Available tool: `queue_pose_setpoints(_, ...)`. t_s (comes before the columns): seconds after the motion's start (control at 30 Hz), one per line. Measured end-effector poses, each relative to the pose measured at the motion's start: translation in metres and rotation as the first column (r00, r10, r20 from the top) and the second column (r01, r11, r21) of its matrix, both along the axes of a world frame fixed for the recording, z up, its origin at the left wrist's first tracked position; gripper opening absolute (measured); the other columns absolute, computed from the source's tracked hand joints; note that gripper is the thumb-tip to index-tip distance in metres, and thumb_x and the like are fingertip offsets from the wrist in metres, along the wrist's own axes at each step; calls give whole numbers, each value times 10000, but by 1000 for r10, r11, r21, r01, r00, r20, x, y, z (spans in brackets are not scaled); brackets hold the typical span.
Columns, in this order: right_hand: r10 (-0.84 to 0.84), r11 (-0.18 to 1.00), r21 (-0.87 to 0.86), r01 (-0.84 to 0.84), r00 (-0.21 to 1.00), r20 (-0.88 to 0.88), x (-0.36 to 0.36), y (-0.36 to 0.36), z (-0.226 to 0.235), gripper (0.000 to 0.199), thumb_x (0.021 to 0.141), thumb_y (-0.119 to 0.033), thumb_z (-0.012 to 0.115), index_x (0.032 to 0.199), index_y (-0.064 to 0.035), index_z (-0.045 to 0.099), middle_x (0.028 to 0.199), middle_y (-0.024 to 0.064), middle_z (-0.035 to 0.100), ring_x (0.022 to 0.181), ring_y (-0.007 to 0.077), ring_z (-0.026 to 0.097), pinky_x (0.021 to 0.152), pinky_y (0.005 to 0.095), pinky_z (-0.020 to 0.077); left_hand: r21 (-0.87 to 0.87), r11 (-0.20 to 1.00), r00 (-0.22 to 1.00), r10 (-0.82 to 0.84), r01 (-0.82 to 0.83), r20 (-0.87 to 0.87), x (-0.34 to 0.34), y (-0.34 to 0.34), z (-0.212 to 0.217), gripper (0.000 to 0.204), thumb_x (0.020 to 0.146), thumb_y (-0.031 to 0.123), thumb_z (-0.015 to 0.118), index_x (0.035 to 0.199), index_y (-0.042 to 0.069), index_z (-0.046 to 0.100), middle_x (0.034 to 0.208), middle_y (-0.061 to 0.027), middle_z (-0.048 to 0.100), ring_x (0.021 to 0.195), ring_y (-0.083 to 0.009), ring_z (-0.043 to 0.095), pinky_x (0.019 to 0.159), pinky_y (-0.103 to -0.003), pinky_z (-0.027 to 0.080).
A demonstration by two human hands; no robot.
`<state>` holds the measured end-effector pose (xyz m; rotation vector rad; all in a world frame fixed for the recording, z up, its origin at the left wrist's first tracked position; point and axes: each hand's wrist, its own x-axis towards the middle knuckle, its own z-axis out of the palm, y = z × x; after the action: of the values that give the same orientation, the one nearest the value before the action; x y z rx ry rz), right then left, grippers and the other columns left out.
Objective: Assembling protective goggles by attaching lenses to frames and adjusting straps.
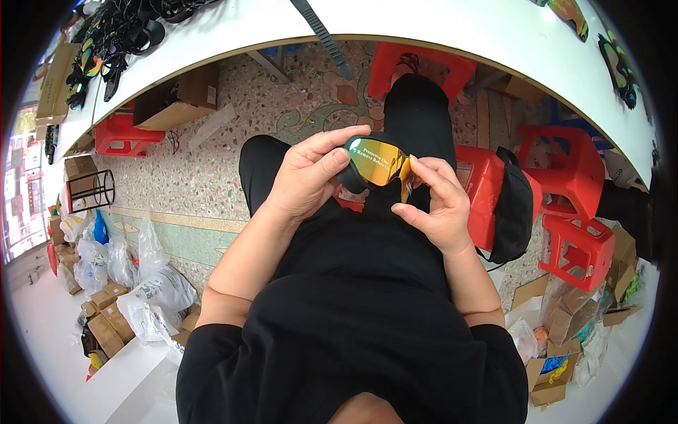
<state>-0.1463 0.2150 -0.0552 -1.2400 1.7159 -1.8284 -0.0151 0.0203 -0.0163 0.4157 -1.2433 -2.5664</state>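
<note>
Above my lap, both hands hold a pair of goggles (380,164) with a black frame and a shiny orange-gold mirrored lens that bears light print. My left hand (308,172) is closed on the black frame at its left end, thumb on the near side. At the right end, my right hand (439,203) has its fingertips against the goggles' second, steeply tilted lens part, with the thumb held lower. How far that right part is joined to the frame is hard to make out.
Across the white table (261,25) lie a heap of black goggles and straps (134,28), a grey ribbed strap (321,35) over its edge, and more goggles (618,71). Red stools (575,166), a black bag (512,212), cardboard boxes (187,99) and plastic bags (159,293) surround me.
</note>
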Motion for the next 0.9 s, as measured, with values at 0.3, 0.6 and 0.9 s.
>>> queue_pose_setpoints(0.3,48,999,-13,-48,996,72,-1,0,-5,678,688,-72,869,1311,-32,607,1137,104,578,968,171,582,839,289,502,64,996,998,-61,62,-18,-1,0,-2,391,987,123,590,1344,-30,541,1238,-107,624,1108,-171,619,954,-332,520)
queue_pose_setpoints(0.6,-21,1000,-4,21,999,24,5,-4,-1,691,672,-92,883,1304,-25,612,1121,102,584,968,187,602,854,298,510,69,992,994,-109,109,-1,8,9,6,539,941,125,661,1432,29,462,1292,-72,584,1103,-162,615,866,-334,578)
queue_pose_setpoints(0.9,-24,999,20,26,995,-92,10,-2,2,710,642,-123,903,1287,-31,622,1095,118,594,955,216,611,815,303,523,-603,771,963,-51,206,264,2,-11,23,680,589,124,923,1212,65,656,1224,-65,634,1133,-185,602,1008,-319,451)
